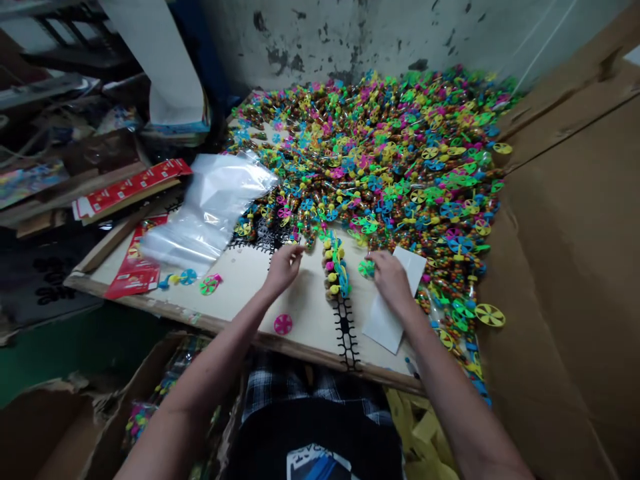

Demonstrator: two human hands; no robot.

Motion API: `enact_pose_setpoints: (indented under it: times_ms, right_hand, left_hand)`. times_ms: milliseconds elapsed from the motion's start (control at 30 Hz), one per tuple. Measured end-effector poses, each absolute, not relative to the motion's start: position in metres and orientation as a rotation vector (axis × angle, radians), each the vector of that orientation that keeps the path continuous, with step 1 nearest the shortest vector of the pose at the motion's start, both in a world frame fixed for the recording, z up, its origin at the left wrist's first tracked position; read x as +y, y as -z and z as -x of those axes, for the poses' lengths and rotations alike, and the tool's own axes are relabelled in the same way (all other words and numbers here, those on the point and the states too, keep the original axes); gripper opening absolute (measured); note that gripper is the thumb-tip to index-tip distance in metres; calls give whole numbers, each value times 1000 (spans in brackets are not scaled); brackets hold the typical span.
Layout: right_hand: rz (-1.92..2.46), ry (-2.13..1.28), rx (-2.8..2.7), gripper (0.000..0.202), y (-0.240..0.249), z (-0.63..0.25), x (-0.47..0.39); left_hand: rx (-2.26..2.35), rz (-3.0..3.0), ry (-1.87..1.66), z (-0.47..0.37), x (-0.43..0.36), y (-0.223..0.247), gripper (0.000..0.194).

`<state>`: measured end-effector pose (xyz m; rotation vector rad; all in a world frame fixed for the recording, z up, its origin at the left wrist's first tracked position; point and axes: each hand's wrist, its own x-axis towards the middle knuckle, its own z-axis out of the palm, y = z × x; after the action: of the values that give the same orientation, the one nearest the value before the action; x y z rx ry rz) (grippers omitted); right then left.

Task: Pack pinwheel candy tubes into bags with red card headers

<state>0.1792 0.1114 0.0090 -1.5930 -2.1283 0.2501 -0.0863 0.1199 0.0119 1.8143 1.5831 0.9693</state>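
My left hand point(286, 270) is above the board at the near edge of the toy pile, its fingers pinched together; what they hold, if anything, is too small to make out. My right hand point(393, 277) has its fingers closed at a small toy with a green spoked wheel point(367, 268). Between my hands, a row of small toys with yellow and pink caps and blue wheels point(336, 270) sits on a black plastic strip with open slots point(346, 333). A white card point(385, 327) lies partly under my right hand and wrist.
A large pile of clear tubes with coloured beads and wheels point(380, 153) covers the back and right. Clear plastic bags point(205, 207) and red printed cards point(134, 267) lie left. A loose pink wheel point(283, 325) is near the front edge. Cardboard point(565, 267) borders the right.
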Motion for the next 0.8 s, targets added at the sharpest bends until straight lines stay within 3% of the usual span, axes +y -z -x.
enact_pose_setpoints:
  times_ms: [100, 233, 367, 533, 667, 800]
  right_hand:
    - [1755, -54, -2397, 25, -20, -185, 152]
    - [1713, 117, -2732, 19, -28, -180, 180]
    - [1615, 49, -2722, 20, -31, -184, 187]
    - [1451, -409, -2059, 20, -22, -194, 152]
    - [1343, -788, -1659, 22, -5, -180, 91]
    - [1370, -936, -1518, 22, 10, -157, 44]
  left_hand:
    - [1724, -2212, -693, 86, 175, -24, 31]
    - [1407, -2757, -216, 73, 217, -24, 26]
    - [1309, -2843, -84, 63, 228, -15, 31]
    - [1505, -2495, -249, 66, 217, -17, 37]
    - [1549, -2110, -623, 78, 181, -18, 22]
    - [1614, -1864, -807, 83, 130, -9, 7]
